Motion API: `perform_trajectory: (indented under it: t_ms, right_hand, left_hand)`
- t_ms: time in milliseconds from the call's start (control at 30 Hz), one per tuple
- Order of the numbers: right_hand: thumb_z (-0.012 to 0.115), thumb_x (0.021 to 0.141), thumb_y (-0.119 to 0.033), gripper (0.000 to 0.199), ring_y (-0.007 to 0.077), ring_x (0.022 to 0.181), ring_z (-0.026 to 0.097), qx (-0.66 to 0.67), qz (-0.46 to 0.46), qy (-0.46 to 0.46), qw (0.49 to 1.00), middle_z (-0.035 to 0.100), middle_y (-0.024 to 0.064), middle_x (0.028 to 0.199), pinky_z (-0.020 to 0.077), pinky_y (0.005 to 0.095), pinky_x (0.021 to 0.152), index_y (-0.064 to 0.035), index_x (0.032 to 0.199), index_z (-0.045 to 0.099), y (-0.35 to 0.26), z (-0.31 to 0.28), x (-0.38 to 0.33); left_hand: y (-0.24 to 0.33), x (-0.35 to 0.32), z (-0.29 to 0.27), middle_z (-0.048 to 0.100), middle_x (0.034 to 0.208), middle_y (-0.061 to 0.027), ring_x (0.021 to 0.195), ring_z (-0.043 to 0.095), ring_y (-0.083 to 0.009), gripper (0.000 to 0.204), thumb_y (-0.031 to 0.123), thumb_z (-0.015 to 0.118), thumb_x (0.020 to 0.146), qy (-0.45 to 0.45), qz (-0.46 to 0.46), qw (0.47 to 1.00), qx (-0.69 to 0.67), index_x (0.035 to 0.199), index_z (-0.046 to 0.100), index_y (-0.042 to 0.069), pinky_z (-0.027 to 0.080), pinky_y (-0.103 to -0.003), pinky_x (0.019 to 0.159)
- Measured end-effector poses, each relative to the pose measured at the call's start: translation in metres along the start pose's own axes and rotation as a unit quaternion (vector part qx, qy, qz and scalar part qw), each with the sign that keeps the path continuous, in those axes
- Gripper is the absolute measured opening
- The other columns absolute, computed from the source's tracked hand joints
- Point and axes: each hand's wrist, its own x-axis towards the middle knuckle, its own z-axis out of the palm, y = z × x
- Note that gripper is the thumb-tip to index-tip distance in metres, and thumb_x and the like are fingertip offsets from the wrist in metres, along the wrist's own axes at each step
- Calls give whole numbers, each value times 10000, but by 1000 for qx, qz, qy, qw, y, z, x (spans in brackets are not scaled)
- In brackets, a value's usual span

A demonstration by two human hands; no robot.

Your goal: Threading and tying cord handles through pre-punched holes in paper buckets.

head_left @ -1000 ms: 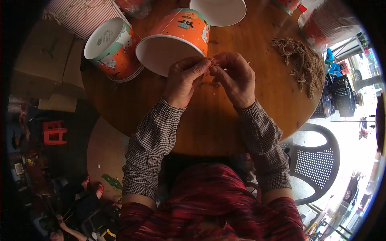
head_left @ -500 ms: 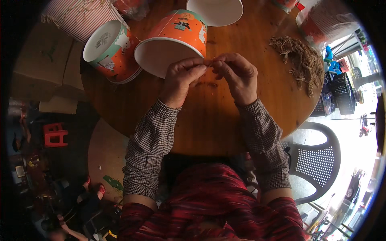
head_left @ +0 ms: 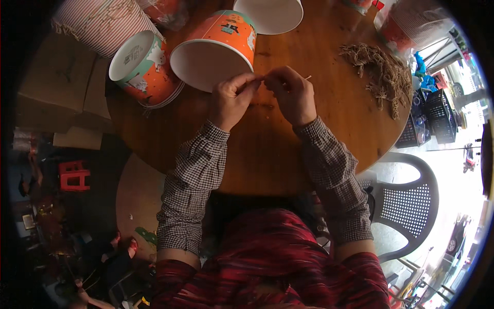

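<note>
Hands are meeting above the round wooden desk: the left hand and the right hand are both pinching one thin pale strand, each grip narrow, fingertips almost touching. Just behind them an orange paper bucket is lying on its side. Farther right, a pile of brown fibre strands is resting.

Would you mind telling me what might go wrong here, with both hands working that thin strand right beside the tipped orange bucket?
1. The left hand and right hand pinch a thin strand between fingertips; it looks small enough to slip or snap.
2. The orange paper bucket lies on its side next to the left hand; a nudge could roll it.
3. The pile of brown fibre pieces sits close to the table's edge and could spill.
</note>
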Motion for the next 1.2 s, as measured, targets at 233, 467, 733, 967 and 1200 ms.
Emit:
perform_trajectory:
  t_ms: [233,467,733,967,1200]
  right_hand:
    - [569,862,-70,113,132,706,625,128,86,-25,988,647,89,789,510,255,621,34,900,588,23,-6,5]
    - [557,874,-57,85,121,702,616,176,111,-48,977,643,72,782,513,250,609,22,891,582,24,-9,6]
    - [563,872,-50,69,104,706,603,167,104,-56,979,636,57,784,512,243,619,15,886,580,23,-11,8]
    - [562,845,-58,108,115,650,614,129,85,-47,987,654,78,759,505,251,604,32,893,598,22,-10,7]
    - [565,859,-70,116,115,662,611,114,101,-30,988,653,77,770,501,253,599,33,900,599,20,-13,9]
  left_hand:
    - [6,-3,1,641,977,-105,865,623,-143,173,52,605,839,80,119,985,99,1008,640,36,495,-245,633]
    - [13,-21,13,617,1008,-113,873,620,-243,186,55,611,822,76,-65,995,-18,1002,574,24,502,-303,657]
    - [17,-1,24,577,1020,-109,872,578,-243,212,-48,576,787,91,144,971,171,986,543,18,478,-330,736]
    - [10,4,26,564,988,-113,947,570,-276,224,-50,589,773,88,154,960,218,971,523,31,472,-344,777]
    - [9,2,25,565,891,-102,778,595,-280,187,-33,603,777,110,147,963,198,921,511,43,511,-344,623]
